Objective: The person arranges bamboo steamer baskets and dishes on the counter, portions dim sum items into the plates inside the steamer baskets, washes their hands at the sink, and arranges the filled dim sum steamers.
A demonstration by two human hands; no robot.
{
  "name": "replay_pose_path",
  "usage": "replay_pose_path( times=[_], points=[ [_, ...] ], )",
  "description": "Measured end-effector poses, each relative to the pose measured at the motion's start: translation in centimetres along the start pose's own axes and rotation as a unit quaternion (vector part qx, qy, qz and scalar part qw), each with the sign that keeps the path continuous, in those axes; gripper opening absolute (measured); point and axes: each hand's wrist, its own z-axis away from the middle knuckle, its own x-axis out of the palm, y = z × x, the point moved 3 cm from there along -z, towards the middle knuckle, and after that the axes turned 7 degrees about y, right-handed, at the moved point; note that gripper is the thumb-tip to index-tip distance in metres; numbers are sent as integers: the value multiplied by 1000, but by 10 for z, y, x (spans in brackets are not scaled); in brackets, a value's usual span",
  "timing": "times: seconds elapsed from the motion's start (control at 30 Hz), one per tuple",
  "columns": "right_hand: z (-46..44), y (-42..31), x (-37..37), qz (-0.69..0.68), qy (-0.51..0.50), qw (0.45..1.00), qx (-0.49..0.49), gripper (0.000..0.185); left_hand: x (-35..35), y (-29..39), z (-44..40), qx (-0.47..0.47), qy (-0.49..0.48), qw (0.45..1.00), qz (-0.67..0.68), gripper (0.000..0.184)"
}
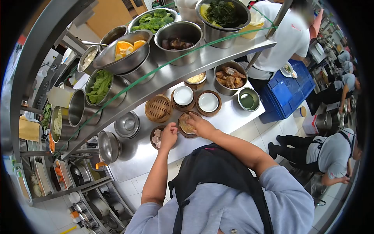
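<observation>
Just near-right of the slatted lid (pixel 158 108), I have the right hand (pixel 200 126) on golden food (pixel 184 124); light contact suits it. The left hand (pixel 168 135) bends by pale chunks (pixel 156 139). I can't tell either grip.

A long brushed-steel overhead shelf (pixel 187 66) crosses diagonally above the steel worktop (pixel 237 114), loaded with round metal bowls and bounding upward reach. Beyond the hands, a slatted round bamboo steamer (pixel 158 114) and two round white dishes (pixel 183 95) (pixel 208 102) seated in bamboo rings block a low straight path. Farther right stand a deep steel pot of browned meat (pixel 230 82) and a steel bowl of green liquid (pixel 248 99). Bare steel right of the right hand (pixel 198 125), short of that bowl, gives low passage; another strip lies left of the left forearm (pixel 155 175), before the nested steel bowls (pixel 127 124).
</observation>
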Motion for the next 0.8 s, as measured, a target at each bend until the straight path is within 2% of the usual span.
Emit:
replay_pose_path(
  times=[0.03,0.1,0.17,0.2,0.23,0.3,0.33,0.4,0.5,0.6,0.73,0.8],
  points=[
    [0,-5,1,33,5,999,-28,61,-4,5,-3,-1,3,1000,0,35],
    [4,-9,-11,15,20,1000,-4,62,-7,13,-7,-3,32,999,-5,38],
    [7,-5,-25,36,5,996,77,51,-4,21,-13,24,44,999,-9,42],
    [8,-2,-26,53,8,996,67,37,-1,23,-16,53,53,997,-15,46],
    [9,0,-26,54,7,996,67,37,3,25,-18,52,53,997,-13,46],
    [7,0,-28,32,17,998,51,24,11,29,-26,95,47,994,-8,37],
    [5,0,-28,32,17,998,50,24,13,29,-30,96,48,994,-8,37],
    [-1,-2,-29,-11,68,996,60,21,16,31,-37,133,40,988,-67,21],
    [-9,-2,-30,-45,96,993,57,19,11,35,-46,164,51,983,-66,10],
    [-14,5,-35,-3,82,995,58,19,6,39,-51,158,17,987,-24,11],
    [-12,13,-36,35,39,993,103,22,5,48,-54,121,30,992,19,11],
    [-18,13,-33,-83,27,991,98,25,11,53,-51,134,-67,987,64,13]
  ],
)
